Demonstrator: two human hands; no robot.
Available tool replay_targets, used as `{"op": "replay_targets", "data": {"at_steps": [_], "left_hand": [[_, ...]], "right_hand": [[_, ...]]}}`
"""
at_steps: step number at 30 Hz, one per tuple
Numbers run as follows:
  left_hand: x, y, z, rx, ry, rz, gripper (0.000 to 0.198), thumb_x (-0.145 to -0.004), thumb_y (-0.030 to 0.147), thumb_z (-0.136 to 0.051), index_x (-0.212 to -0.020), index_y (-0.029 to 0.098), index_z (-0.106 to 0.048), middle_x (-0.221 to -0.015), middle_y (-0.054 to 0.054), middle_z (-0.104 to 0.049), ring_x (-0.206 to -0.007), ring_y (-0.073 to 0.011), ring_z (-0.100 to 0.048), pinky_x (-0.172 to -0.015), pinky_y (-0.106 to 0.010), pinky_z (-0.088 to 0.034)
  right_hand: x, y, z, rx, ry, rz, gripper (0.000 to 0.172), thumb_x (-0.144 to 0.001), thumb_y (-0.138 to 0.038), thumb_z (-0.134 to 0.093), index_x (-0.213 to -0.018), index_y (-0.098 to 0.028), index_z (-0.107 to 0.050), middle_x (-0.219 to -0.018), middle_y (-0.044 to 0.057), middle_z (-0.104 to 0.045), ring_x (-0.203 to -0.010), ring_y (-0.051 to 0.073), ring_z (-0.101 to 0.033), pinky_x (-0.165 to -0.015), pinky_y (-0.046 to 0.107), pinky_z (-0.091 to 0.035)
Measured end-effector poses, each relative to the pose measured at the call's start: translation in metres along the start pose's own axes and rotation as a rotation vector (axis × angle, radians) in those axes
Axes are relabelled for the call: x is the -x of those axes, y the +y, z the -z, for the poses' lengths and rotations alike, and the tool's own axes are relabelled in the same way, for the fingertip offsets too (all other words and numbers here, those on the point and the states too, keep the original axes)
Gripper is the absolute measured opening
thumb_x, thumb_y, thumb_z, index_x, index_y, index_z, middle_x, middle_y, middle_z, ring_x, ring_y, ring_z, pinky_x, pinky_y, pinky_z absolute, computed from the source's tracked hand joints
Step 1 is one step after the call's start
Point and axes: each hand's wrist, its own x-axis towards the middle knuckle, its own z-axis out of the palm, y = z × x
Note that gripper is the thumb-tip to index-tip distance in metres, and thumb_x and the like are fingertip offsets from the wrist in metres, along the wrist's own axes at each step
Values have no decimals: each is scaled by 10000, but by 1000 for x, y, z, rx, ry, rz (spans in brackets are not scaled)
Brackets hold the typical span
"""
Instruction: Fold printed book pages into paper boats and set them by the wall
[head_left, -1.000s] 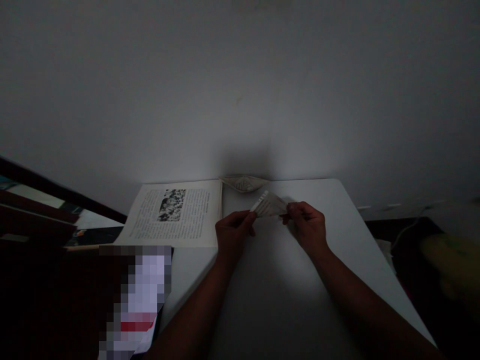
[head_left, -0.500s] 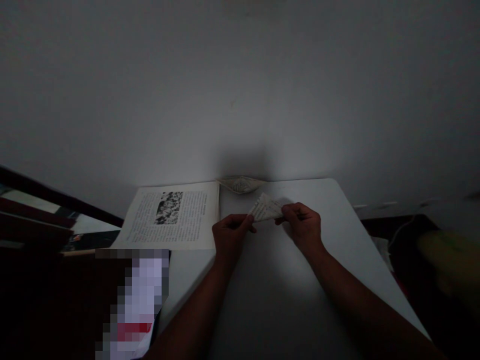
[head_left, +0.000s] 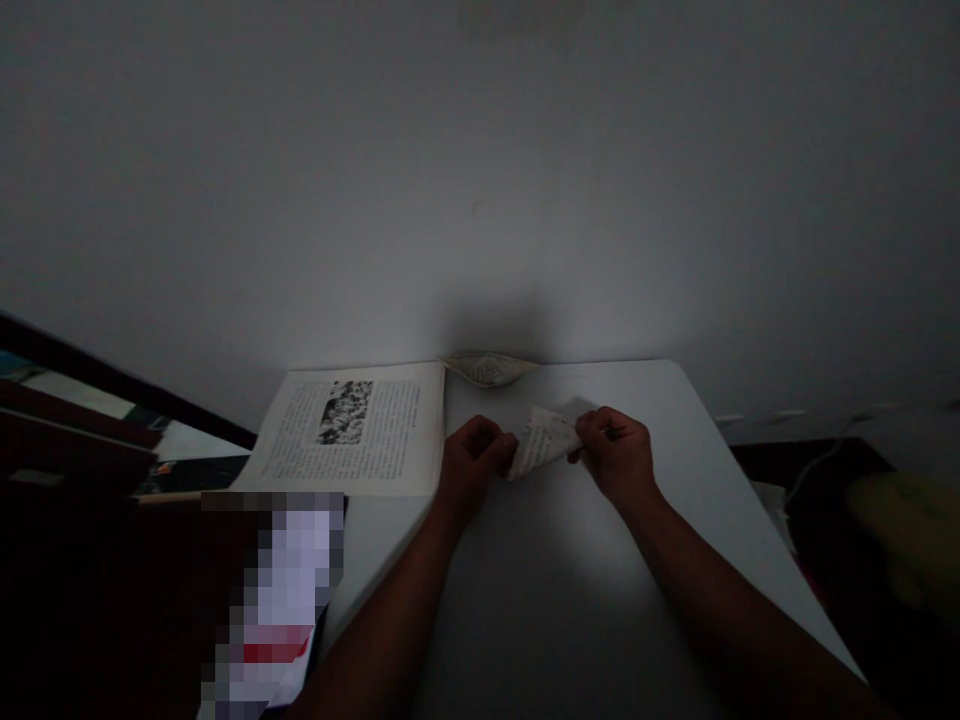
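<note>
A small folded piece of printed paper (head_left: pixel 546 440), roughly triangular, is held a little above the white table. My right hand (head_left: pixel 621 452) pinches its right corner between thumb and fingers. At the paper's left edge my left hand (head_left: pixel 472 462) is closed, with the thumb and curled fingers against that edge. The paper's lower left corner sticks out below the left fingertips. Behind the hands, a folded paper boat (head_left: pixel 489 370) rests at the back of the table against the wall.
An open book (head_left: pixel 397 430) with printed text and a picture lies at the table's back left. A phone-like thing with a pixelated screen (head_left: pixel 289 590) is at the left edge. The white table (head_left: pixel 525 600) meets the wall (head_left: pixel 480 180). A yellowish thing (head_left: pixel 907 540) is at the right.
The folded paper has tilted, its left end dropping and its right end staying in my right hand. My left hand has shifted its hold at the left edge. The view has moved slightly.
</note>
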Motion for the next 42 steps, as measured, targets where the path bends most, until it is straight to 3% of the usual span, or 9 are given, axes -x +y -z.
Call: {"op": "replay_targets", "data": {"at_steps": [5,11,18,21,23,25,30,32,42], "left_hand": [[-2,1,1,-67,-64,39,259,-731,357,-656,-871,150,-588,-604,28,-591,-498,-86,-512,-489,-204,-400],[3,3,-2,-276,-172,53,320,-769,396,-598,-596,129,-567,-488,24,-520,-458,-84,-476,-461,-199,-353],[4,0,0,-287,-232,21,363,-795,400,-570,-551,134,-525,-459,49,-430,-432,-62,-390,-434,-192,-279],[4,-2,0,-222,-166,11,350,-794,396,-576,-563,138,-532,-462,50,-433,-429,-63,-388,-429,-193,-282],[4,-2,-1,-185,-102,-11,349,-801,393,-575,-563,141,-532,-461,46,-448,-428,-67,-404,-434,-197,-302],[4,-1,-2,-175,-43,-47,355,-815,389,-565,-560,143,-538,-456,40,-463,-433,-72,-422,-445,-201,-322],[4,4,-5,-198,38,-105,339,-838,372,-544,-590,143,-579,-449,38,-471,-440,-78,-429,-457,-203,-335],[4,4,-6,-207,54,-112,327,-837,366,-546,-600,143,-585,-454,37,-477,-444,-80,-435,-459,-203,-341],[5,4,-7,-265,45,-127,333,-842,376,-538,-606,146,-591,-462,36,-494,-448,-85,-456,-477,-208,-360]], "right_hand": [[2,0,-1,23,-143,-30,245,-656,-193,-707,-514,-164,-510,-565,-26,-578,-390,90,-532,-330,212,-437],[4,2,2,-27,-206,-62,242,-634,-195,-719,-521,-165,-508,-577,-24,-577,-393,83,-519,-313,205,-436],[3,4,3,-45,-256,-81,255,-636,-220,-733,-544,-168,-501,-582,-27,-560,-409,88,-522,-332,214,-439],[3,2,1,-38,-226,-97,181,-670,-260,-725,-736,-177,-579,-564,-42,-567,-410,100,-539,-371,228,-461],[2,0,-1,-81,-216,-115,330,-703,-299,-707,-988,-201,-570,-543,-62,-564,-403,110,-543,-386,237,-461],[2,-1,-3,-114,-232,-127,442,-724,-341,-691,-1110,-203,-526,-539,-60,-577,-400,115,-542,-389,240,-448],[4,-2,-7,54,-294,-169,240,-720,-373,-691,-782,-147,-639,-563,2,-625,-420,93,-521,-413,231,-421],[5,-4,-7,138,-312,-173,236,-736,-375,-674,-689,-145,-645,-551,7,-623,-439,91,-524,-434,228,-422],[6,-9,-7,233,-310,-155,261,-743,-383,-654,-612,-157,-642,-504,-5,-600,-445,96,-524,-449,226,-418]]}}
